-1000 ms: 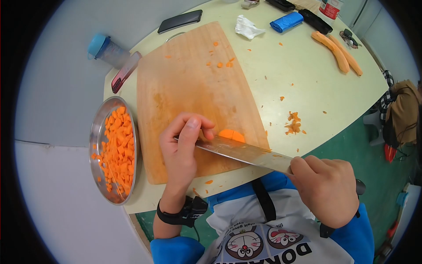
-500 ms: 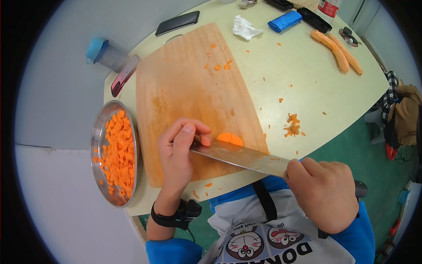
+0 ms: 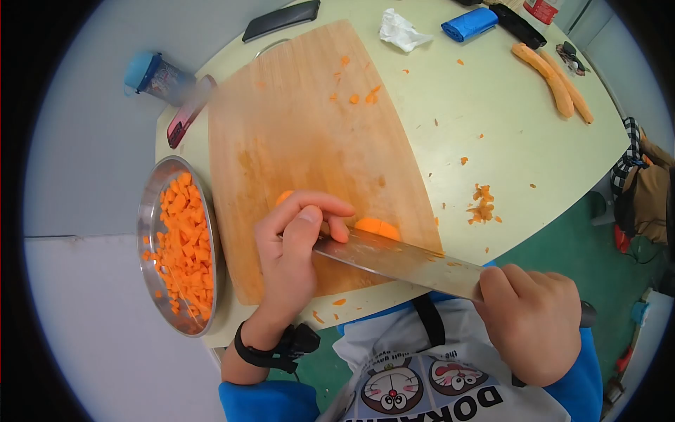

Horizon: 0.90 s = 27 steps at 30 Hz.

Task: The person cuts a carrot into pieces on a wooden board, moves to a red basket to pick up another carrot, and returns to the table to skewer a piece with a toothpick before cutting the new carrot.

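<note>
My right hand (image 3: 531, 320) is closed round the handle of a broad kitchen knife (image 3: 401, 266), whose blade slants up and left over the cutting board. At the blade's far end, my left hand (image 3: 292, 243) has its fingers curled and closed about the tip. Just beyond the blade, beside the left fingertips, lies a cut carrot piece (image 3: 377, 228) with a slit in it; the blade partly covers it. Another bit of orange carrot (image 3: 283, 197) peeks out behind the left hand. All this is on the wooden cutting board (image 3: 323, 155).
Left of the board stands a metal bowl (image 3: 146, 232) of diced carrot. Two peeled carrots (image 3: 552, 81), a blue roll (image 3: 470, 24), crumpled tissue (image 3: 402, 30) and scraps (image 3: 482, 205) lie right. Phones (image 3: 281, 20) and a blue-lidded cup (image 3: 162, 77) are at the upper left.
The view has shifted slightly. The knife and both hands have moved a little right and down in the picture, and a bit of carrot now shows behind the left hand.
</note>
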Available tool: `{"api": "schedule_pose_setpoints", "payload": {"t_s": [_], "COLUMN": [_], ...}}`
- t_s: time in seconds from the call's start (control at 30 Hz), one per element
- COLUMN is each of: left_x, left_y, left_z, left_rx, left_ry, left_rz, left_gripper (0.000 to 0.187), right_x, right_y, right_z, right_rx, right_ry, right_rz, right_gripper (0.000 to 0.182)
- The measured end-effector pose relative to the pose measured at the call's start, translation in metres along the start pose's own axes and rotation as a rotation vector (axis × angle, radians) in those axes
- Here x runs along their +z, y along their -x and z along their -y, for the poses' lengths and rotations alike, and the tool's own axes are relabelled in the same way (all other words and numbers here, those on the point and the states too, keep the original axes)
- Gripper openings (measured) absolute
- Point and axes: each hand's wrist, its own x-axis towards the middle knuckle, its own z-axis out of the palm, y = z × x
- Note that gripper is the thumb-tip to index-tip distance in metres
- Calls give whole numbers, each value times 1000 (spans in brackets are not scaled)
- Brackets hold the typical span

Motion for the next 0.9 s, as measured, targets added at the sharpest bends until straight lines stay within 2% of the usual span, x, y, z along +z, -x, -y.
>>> {"api": "schedule_pose_setpoints", "payload": {"t_s": [0.13,0.2,0.33,0.4,0.6,0.73,0.9], "left_x": [-3,-2,0,1,-1,3,2], "left_y": [1,-1,-5,-7,-7,-6,-7], "left_z": [1,0,-3,-3,8,2,6], "left_rx": [-28,-32,-16,-16,35,6,49], "left_ry": [20,30,24,24,45,-71,-47], "left_rz": [36,40,63,54,39,37,50], "left_gripper": [30,30,31,30,30,31,31], "right_x": [-3,-3,-2,1,-6,3,5], "right_y": [-5,-8,-11,-12,-12,-13,-13], "right_z": [4,2,-5,-11,-9,-14,-13], "right_rx": [39,18,19,-87,-86,-84,-65], "right_ry": [-5,-65,-108,-75,-52,-92,-104], "right_rz": [58,-7,26,0,104,57,46], "right_gripper": [25,25,25,15,19,21,20]}}
